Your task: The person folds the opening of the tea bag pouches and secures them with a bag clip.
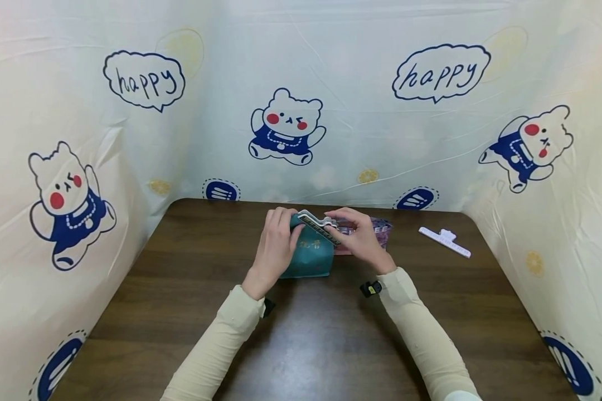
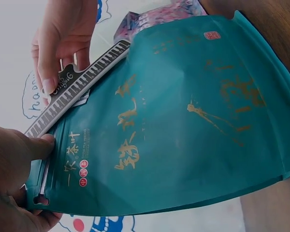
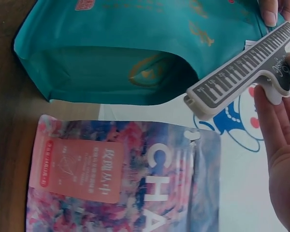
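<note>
A teal tea bag (image 1: 311, 259) with gold lettering stands on the table, its top corner pinched by my left hand (image 1: 275, 245). At the upper edge of that bag is a long sealing clip (image 2: 82, 87) printed with dark and white piano keys, slanting in the left wrist view. My right hand (image 1: 359, 236) grips the clip's handle between thumb and fingers. The left thumb (image 2: 41, 145) lies by the clip's near end. Whether the clip's jaws enclose the bag's edge, I cannot tell.
Behind the right hand stands a pink and purple patterned bag (image 3: 111, 169) lettered "CHA". A white clip (image 1: 443, 241) lies on the wooden table (image 1: 301, 340) toward the right. Printed cloth (image 1: 351, 133) hangs around the back and sides.
</note>
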Tool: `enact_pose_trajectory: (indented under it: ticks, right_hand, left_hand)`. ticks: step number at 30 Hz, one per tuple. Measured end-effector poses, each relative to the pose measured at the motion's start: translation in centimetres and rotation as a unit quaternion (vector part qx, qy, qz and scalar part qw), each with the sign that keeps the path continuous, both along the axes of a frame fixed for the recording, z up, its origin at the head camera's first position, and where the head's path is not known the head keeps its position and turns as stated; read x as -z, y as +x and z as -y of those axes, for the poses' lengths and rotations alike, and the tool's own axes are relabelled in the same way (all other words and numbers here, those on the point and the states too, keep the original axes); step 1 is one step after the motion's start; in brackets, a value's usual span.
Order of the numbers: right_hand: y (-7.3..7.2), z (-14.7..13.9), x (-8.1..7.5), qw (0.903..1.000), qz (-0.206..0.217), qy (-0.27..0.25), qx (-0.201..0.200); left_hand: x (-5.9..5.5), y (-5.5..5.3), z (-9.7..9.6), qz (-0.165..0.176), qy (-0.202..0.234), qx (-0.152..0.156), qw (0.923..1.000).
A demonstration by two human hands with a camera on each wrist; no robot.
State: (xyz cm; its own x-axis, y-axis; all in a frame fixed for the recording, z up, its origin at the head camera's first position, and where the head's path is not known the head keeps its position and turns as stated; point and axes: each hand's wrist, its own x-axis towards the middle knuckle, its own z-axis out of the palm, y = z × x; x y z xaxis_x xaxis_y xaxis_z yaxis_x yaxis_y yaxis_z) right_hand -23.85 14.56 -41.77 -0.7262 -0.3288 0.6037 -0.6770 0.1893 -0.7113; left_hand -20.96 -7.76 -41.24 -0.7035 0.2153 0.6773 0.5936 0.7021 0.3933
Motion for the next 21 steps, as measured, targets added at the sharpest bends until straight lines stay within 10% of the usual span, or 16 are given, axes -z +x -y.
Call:
enact_pose_trajectory:
  ticks: [21]
  right_hand:
    - [-0.6, 1.7, 0.2, 0.9896, -0.091, 0.111, -0.008]
  left_hand:
    - [-0.2, 0.9, -0.1, -0.052, -0.04, -0.035, 0.9973]
